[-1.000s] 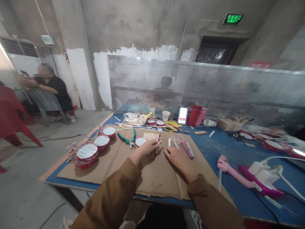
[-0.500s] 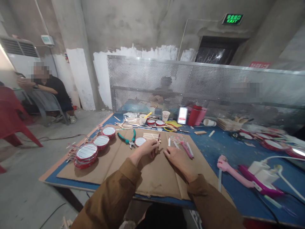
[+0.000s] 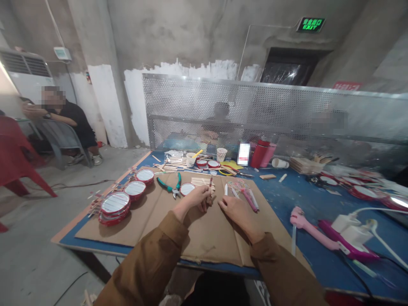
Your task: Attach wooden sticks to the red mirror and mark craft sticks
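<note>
My left hand (image 3: 196,199) is closed in a pinch on a thin wooden stick (image 3: 211,182) with dark reddish marks, held nearly upright above the cardboard (image 3: 204,242). To its right, my right hand (image 3: 237,212) rests low over the cardboard with fingers curled; their tips are partly hidden. Just beyond that hand lie a white pen (image 3: 226,189) and a pink pen (image 3: 247,199) beside a tangle of coloured bands (image 3: 238,185). Pale wooden sticks (image 3: 200,182) lie behind my left hand, next to a small red-rimmed drum (image 3: 187,189).
Teal pliers (image 3: 170,187) lie left of the hands. Red-rimmed drums (image 3: 115,203) line the cardboard's left side. A pink glue gun (image 3: 314,231) and a purple power strip (image 3: 360,250) are at the right. Cups, bottles and a phone (image 3: 244,154) stand before a perforated metal screen (image 3: 191,110).
The stick in my left hand has shifted slightly, and a brownish part now shows below the fingertips. My right hand has barely moved.
</note>
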{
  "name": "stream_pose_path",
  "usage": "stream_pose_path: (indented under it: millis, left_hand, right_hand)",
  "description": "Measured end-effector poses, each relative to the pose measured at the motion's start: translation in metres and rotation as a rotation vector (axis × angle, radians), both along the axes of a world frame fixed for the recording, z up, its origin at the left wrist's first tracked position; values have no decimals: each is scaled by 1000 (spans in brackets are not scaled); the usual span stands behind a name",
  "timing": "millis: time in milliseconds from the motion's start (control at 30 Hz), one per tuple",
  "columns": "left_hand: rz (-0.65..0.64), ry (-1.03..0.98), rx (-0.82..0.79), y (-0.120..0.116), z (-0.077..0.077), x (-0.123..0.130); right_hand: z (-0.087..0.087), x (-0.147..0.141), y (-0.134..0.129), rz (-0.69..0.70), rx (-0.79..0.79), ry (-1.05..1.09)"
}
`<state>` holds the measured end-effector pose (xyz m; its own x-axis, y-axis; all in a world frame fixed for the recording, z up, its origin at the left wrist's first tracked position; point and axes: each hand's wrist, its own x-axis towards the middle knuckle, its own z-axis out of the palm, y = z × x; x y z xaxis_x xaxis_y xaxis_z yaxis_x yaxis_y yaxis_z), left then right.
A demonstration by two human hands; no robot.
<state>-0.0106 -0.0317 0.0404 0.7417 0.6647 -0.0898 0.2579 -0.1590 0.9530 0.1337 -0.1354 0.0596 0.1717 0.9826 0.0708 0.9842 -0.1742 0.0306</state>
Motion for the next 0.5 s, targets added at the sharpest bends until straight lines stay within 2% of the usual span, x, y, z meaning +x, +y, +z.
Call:
stream_pose_path:
  millis: [200, 500]
  left_hand:
    - [-15, -33, 7, 5, -7, 0]
    - [-29, -1, 3, 8, -9, 1]
  right_hand:
    - [3, -1, -1, -2, -16, -4]
    - [-2, 1, 1, 9, 3, -12]
